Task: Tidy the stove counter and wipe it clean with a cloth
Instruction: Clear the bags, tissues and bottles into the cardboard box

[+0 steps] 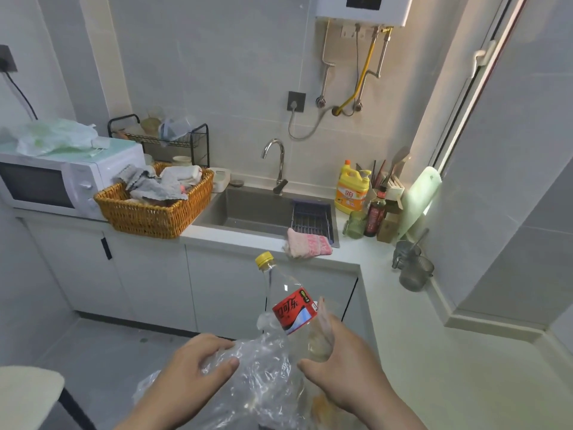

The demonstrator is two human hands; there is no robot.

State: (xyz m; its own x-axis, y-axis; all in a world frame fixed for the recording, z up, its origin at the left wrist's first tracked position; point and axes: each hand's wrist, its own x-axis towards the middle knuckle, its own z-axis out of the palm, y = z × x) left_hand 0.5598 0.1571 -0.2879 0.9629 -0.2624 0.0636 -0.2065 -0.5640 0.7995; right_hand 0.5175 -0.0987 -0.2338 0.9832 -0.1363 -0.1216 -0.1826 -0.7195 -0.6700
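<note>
Thumb and fingers of the left hand (192, 367) are pinched on the mouth of a crinkled clear plastic bag (263, 383). The right hand (338, 361) is curled round the base of an empty, smooth bottle (288, 305) with a red label and yellow cap. The mouth is best held wide and the bottle slid in base first. A nubbly pink cloth (307, 245) is left on the white counter (403, 321) beside the steel sink (235, 212).

clear glossy plastic bottle (290, 308), crinkled clear plastic bag (260, 377), woven wicker basket (155, 209), matt steel sink (248, 209).

bare counter (412, 330) right, glass jugs (414, 268) beyond
</note>
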